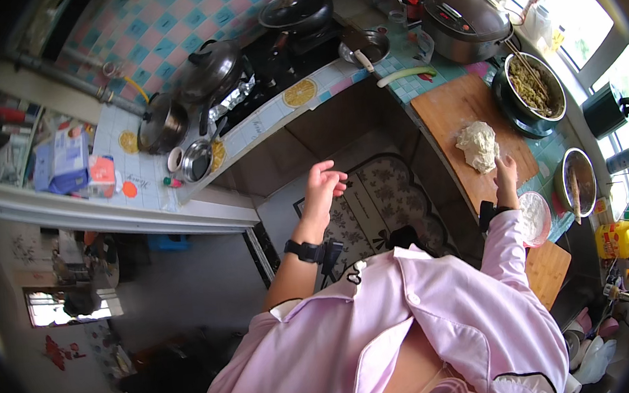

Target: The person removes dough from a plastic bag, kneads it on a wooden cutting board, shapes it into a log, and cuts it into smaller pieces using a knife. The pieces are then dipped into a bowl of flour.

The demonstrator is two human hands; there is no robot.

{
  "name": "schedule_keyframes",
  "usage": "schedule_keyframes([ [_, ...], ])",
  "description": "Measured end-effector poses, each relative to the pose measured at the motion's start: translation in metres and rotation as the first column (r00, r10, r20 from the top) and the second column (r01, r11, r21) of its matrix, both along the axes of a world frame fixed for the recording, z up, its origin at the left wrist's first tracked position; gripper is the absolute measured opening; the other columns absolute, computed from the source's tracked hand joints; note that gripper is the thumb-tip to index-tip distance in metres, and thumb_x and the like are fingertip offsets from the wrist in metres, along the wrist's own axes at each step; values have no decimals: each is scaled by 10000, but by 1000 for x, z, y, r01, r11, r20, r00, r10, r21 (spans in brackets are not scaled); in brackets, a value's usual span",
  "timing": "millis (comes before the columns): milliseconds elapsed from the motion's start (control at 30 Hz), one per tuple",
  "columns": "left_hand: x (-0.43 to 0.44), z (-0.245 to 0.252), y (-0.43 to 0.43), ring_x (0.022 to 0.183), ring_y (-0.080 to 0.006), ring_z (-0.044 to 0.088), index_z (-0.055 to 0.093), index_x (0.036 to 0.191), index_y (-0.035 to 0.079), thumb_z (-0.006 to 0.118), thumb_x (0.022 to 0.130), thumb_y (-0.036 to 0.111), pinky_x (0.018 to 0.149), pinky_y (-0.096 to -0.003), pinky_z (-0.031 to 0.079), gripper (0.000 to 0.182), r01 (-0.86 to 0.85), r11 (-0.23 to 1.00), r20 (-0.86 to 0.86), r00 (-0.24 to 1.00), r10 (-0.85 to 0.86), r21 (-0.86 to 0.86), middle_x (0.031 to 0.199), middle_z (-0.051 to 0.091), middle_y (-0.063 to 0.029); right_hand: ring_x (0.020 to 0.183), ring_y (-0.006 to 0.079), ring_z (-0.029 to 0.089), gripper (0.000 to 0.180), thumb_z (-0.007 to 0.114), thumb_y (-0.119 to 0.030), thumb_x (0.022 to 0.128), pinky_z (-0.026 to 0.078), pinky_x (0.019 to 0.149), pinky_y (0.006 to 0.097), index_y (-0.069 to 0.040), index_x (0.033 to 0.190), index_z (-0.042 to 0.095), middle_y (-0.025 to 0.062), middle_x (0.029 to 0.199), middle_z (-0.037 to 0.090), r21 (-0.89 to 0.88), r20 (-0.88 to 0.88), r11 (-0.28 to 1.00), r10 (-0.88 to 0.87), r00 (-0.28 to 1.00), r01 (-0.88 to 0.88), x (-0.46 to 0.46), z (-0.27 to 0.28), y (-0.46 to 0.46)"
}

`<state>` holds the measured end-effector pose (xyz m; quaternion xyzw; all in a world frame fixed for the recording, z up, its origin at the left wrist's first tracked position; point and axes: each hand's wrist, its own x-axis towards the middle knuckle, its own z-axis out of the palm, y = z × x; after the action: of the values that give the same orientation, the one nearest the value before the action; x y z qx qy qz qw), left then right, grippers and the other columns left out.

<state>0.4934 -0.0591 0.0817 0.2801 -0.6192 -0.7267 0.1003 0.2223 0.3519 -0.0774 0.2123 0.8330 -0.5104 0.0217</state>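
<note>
A rough lump of dough (478,147) lies on a wooden cutting board (441,108) on the counter at the right. My right hand (506,178) is at the lump's near edge, its fingers at or just beside the dough; whether they touch is hard to tell. Over the floor mat, away from the counter, I hold up my left hand (322,190), empty, with its fingers apart and slightly curled. A bowl of white flour (534,219) stands close to my right wrist. Behind the board is a metal bowl of chopped filling (532,87) with chopsticks in it.
A metal bowl with a rolling pin (575,185) stands by the window side. A rice cooker (466,20), a green onion (406,75) and a small pan (374,48) are beyond the board. Lidded pans (212,70) sit on the stove. A smaller board (548,271) lies near my right arm.
</note>
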Motion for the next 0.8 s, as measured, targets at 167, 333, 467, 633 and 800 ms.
schedule_keyframes([
  [167, -100, 6, 3, 782, -119, 606, 474, 1253, 43, 540, 939, 108, 708, -248, 500, 327, 137, 990, -4, 991, -137, -35, 1002, 655, -97, 1090, 278, 541, 688, 657, -444, 845, 484, 777, 415, -83, 1391, 446, 140, 1296, 526, -31, 192, 999, -7, 981, 14, -36, -64, 22],
  [333, -182, -3, 21, 794, -137, 620, 456, 1251, 36, 535, 933, 101, 693, -252, 506, 335, 305, 951, 42, 951, -307, 41, 1019, 646, -105, 554, 109, 468, 475, 639, -415, 869, 367, 456, 261, -28, 1145, 633, 16, 735, 560, -330, 127, 943, 5, 992, 38, -27, -46, 22],
  [467, -232, -37, -7, 759, -145, 627, 478, 1226, 33, 581, 900, 102, 634, -255, 505, 348, 291, 957, 121, 950, -289, -3, 977, 629, -85, 639, 117, 503, 423, 641, -339, 886, 385, 513, 270, -7, 1145, 597, 22, 794, 564, -378, 204, 921, -20, 979, 98, -18, -8, 10],
  [633, -281, -108, -147, 829, -308, 648, 563, 1094, 41, 660, 763, 125, 747, -410, 526, 355, 126, 798, 392, 908, 147, -590, 975, 651, -170, 839, 158, 566, 591, 632, -447, 855, 436, 610, 320, -93, 1308, 494, 31, 1015, 585, -152, 393, 955, -177, 902, 254, -18, -7, 6],
  [800, -280, -128, -298, 1083, -381, 555, 523, 1170, 74, 572, 797, 10, 907, -439, 481, 382, 163, 371, 331, 827, 454, -914, 1204, 512, -186, 913, 218, 616, 534, 603, -466, 867, 500, 695, 361, -151, 1291, 526, 58, 1106, 608, -43, 395, 950, -269, 879, 310, -25, -24, 9],
])
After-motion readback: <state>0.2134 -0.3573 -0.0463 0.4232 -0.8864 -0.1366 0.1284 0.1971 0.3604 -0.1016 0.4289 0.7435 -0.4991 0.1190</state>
